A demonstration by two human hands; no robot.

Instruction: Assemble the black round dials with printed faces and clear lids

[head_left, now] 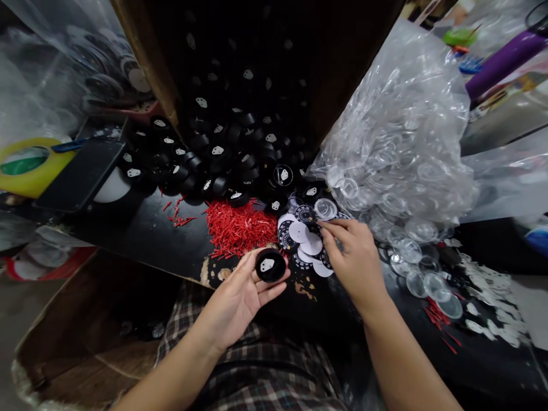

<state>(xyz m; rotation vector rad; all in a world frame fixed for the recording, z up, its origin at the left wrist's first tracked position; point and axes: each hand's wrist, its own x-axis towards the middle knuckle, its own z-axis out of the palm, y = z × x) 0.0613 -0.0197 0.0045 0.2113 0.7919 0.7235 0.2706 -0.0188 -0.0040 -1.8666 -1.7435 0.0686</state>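
Note:
Resting on the fingers of my left hand (246,299) is a round black gauge housing (271,265) with a small white plate inside, its open face up. The thumb presses against its left side. My right hand (353,257) reaches over a pile of round dial cards (298,232), some showing black printed faces and others plain white. Its thumb and index finger are pinched together at the pile's edge, by a printed dial (305,214); whether a card is between them is too small to tell. A heap of red pointers (240,227) lies left of the cards.
Many black housings (218,151) spill from a dark box at the back. Clear plastic covers (394,165) fill a bag at right, with loose ones (436,285) in front. White plates (492,291) lie far right. A phone (81,174) and yellow tape roll (29,165) sit left.

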